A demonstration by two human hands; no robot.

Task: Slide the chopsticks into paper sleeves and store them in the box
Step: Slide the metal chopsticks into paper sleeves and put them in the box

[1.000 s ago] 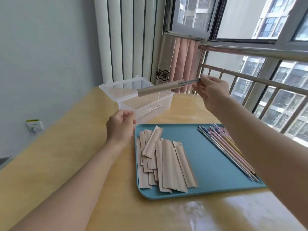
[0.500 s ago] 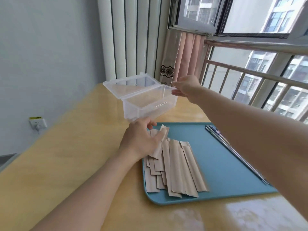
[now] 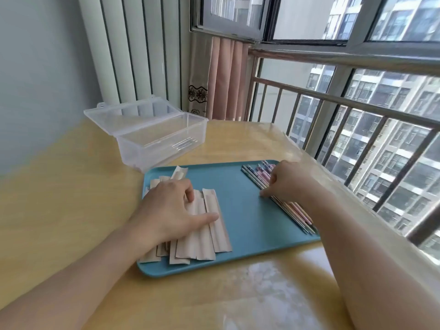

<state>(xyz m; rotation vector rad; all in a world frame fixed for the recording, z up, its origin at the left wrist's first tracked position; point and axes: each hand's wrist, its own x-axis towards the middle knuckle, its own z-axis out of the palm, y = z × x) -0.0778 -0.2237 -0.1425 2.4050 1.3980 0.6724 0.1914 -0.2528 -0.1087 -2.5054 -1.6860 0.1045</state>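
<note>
A blue tray (image 3: 242,210) lies on the yellow table. Several tan paper sleeves (image 3: 214,236) are piled on its left half. My left hand (image 3: 171,208) is on the pile, fingers curled onto the sleeves and thumb stretched across the rightmost one. Several pastel chopsticks (image 3: 295,210) with metal tips lie in a row along the tray's right side. My right hand (image 3: 285,182) reaches down on them, its curled fingertips pinching the nearest ones. The clear plastic box (image 3: 142,153) stands behind the tray with its lid open. Metal chopstick ends show through its wall.
A metal railing (image 3: 333,101) and window run along the table's right edge. A curtain (image 3: 226,79) and white vertical blinds (image 3: 133,48) hang behind the box. Bare tabletop (image 3: 59,198) stretches to the left of the tray and in front of it.
My right hand carried a sleeved pair of chopsticks to the box, let it go and came back down onto the loose chopsticks. My left hand moved onto the sleeve pile.
</note>
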